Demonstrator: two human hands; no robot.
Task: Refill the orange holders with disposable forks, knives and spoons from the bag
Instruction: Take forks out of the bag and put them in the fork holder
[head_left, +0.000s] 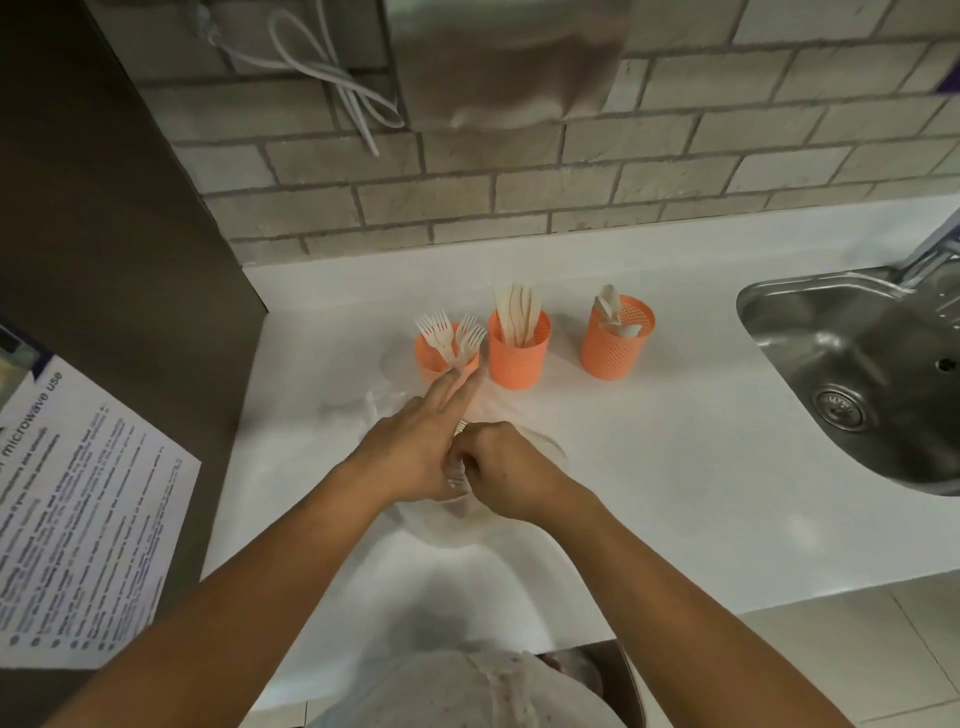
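Straight-fingered left hand (410, 447) touches fork holder (430, 362); right hand (501, 467) grips the bag (441, 519); sink (857, 332) lies rightward.

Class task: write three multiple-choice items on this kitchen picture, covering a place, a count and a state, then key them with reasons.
1. Where is the sink relative to the spoon holder?
A. Left
B. Right
C. Behind it

2. How many orange holders stand on the counter?
A. Three
B. Two
C. Five

3. How are the left hand's fingers?
A. Clenched
B. Wrapped round a knife
C. Straight, pointing toward the fork holder

Key:
1 B, the sink lies right of all the holders.
2 A, one with forks, one with knives and one with spoons stand in a row.
3 C, the fingers stretch flat toward the forks.
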